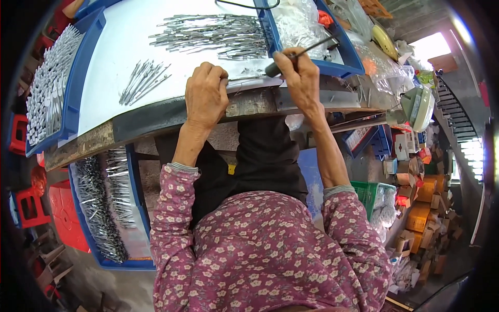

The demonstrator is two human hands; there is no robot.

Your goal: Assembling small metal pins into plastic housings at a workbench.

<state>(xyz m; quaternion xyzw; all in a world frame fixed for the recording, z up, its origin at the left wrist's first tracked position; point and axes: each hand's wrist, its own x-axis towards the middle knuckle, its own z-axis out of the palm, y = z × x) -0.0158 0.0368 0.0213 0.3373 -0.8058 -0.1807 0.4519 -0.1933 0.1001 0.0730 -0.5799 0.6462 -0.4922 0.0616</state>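
At the near edge of the white worktop [112,67], my left hand [205,96] is closed, thumb and fingertips pinching one end of a thin metal rod [247,81]. The rod lies along the edge toward my right. My right hand [301,78] grips a screwdriver-like tool [272,69] with a dark handle, its thin dark shaft slanting up to the right. Small metal bits lie just beyond the rod. A small fan of slim metal rods [143,82] rests left of my left hand. Farther back is a wide heap of similar rods [208,35].
A blue tray [83,67] of upright pale rods stands at the left. Another blue bin [345,52] with clear plastic pieces is at the back right. Below the worktop's left side sits a blue tray [112,264] of metal parts. A dark cable [249,7] crosses the back.
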